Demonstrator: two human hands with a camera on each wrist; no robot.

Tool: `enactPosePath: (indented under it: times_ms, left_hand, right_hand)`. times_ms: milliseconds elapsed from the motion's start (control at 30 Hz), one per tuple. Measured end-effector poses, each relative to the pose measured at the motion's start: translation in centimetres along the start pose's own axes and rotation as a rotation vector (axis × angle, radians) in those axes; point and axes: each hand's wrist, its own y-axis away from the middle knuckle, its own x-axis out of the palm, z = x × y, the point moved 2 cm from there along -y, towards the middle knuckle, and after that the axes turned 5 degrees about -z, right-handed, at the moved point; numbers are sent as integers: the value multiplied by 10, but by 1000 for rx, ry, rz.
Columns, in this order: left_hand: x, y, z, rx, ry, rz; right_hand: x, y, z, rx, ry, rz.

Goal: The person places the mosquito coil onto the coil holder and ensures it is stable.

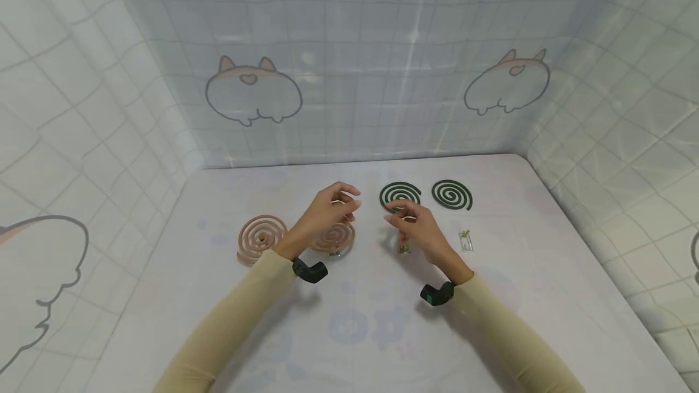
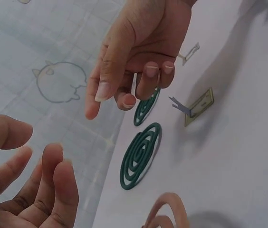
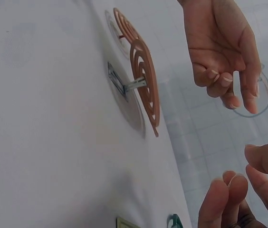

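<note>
My left hand [image 1: 322, 214] hovers above the table near a brown mosquito coil [image 1: 334, 235], its fingers loosely bent and holding nothing. In the right wrist view, that coil sits raised on a small metal stand [image 3: 117, 80]. Another brown coil [image 1: 262, 239] is farther left, also raised off the table. My right hand [image 1: 423, 232], likewise relaxed, hangs above a gold-coloured metal stand [image 1: 404, 248] with an upright prong and partly overlaps a green coil [image 1: 400, 190]. A second green coil [image 1: 451, 194] lies flat to its right. Below that is a silvery stand [image 1: 466, 241].
White cloth covers the table [image 1: 360, 350]. A pale grid-patterned curtain [image 1: 360, 108] with cartoon animal drawings encloses the back and both sides. Each wrist carries a black camera, such as the left one [image 1: 310, 271].
</note>
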Motion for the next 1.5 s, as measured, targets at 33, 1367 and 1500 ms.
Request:
enactPosePath:
  times_ms: [33, 1367, 1500]
  left_hand:
    - [2, -1, -1, -2, 0, -1]
    - [50, -65, 3, -57, -33, -54]
    - [54, -70, 6, -87, -16, -63]
  right_hand:
    - [-1, -1, 0, -1, -3, -1]
    - [-46, -44, -25, 125, 26, -158]
    - [-48, -47, -26, 122, 30, -170]
